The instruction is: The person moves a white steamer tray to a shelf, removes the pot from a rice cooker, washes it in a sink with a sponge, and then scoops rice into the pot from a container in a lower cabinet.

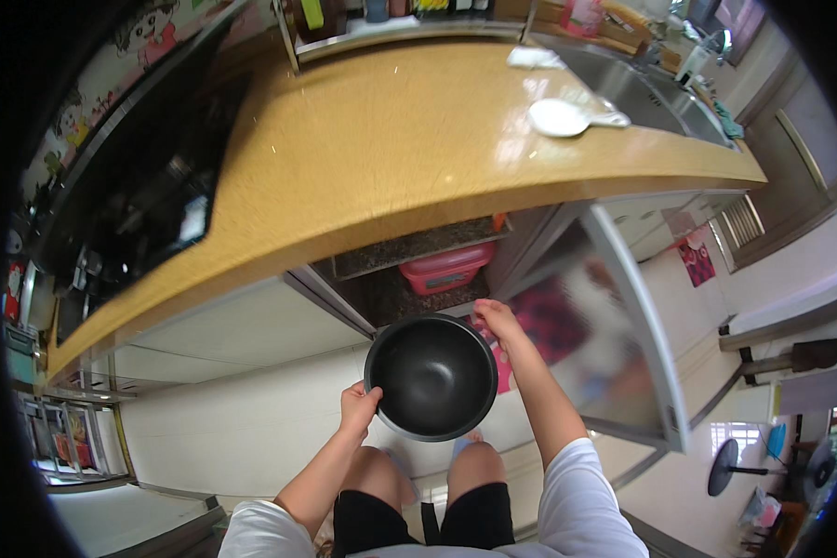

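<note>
A round black cooking pot (432, 376), resembling a rice cooker's inner pot, is tilted so that its bare inside faces me. On its lower left rim, my left hand (359, 408) grips with the thumb over the edge. My right hand (495, 322) is by the pot's upper right rim, fingers curled; whether it touches the rim or holds anything is unclear. Beyond the pot is an open base cabinet with a dark stone shelf (411, 247). A pink lidded plastic box (448, 268) sits below that shelf.
The cabinet's framed, frosted door (635, 300) stands open to my right. Above runs a wood-coloured countertop (363, 132), bearing a white scoop (559, 117) and a white cloth (534, 58) near the steel sink (621, 91). A black glass cooktop (153, 188) lies at left.
</note>
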A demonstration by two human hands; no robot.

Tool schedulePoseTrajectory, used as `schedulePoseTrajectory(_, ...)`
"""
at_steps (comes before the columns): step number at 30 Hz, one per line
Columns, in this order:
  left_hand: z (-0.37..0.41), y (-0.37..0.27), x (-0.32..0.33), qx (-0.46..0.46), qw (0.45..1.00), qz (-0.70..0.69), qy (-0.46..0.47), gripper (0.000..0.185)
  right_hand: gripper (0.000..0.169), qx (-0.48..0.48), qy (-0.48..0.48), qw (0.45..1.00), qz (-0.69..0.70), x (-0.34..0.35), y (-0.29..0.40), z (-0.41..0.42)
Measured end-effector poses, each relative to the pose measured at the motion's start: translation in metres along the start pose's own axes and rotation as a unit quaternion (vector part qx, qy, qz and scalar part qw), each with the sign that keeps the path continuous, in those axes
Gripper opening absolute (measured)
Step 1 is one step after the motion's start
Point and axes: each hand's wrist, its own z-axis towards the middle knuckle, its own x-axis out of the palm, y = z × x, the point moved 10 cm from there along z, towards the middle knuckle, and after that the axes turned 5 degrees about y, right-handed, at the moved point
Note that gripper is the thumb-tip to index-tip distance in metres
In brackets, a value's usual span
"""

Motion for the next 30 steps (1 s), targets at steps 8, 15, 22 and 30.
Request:
schedulePoseTrajectory(8, 0.118, 0.116, -0.025, 0.059, 0.998, -0.020, -0.028, 0.012, 0.013, 0.006, 0.038, 0.984, 0.175, 0.037, -0.108, 0.191)
schedulePoseTrajectory(15, 0.104, 0.130, -0.044, 0.040, 0.996, -0.057, -0.050, 0.009, 0.005, 0.012, 0.038, 0.953, 0.300, 0.089, -0.093, 0.199)
schedulePoseTrajectory(22, 0.093, 0.152, -0.053, -0.003, 0.994, -0.090, -0.057, 0.007, 0.014, 0.026, 0.041, 0.959, 0.278, 0.084, -0.106, 0.193)
schedulePoseTrajectory(30, 0.108, 0.157, -0.056, 0.011, 0.997, -0.066, -0.046, 0.007, 0.029, 0.041, 0.099, 0.956, 0.274, 0.079, -0.124, 0.121)
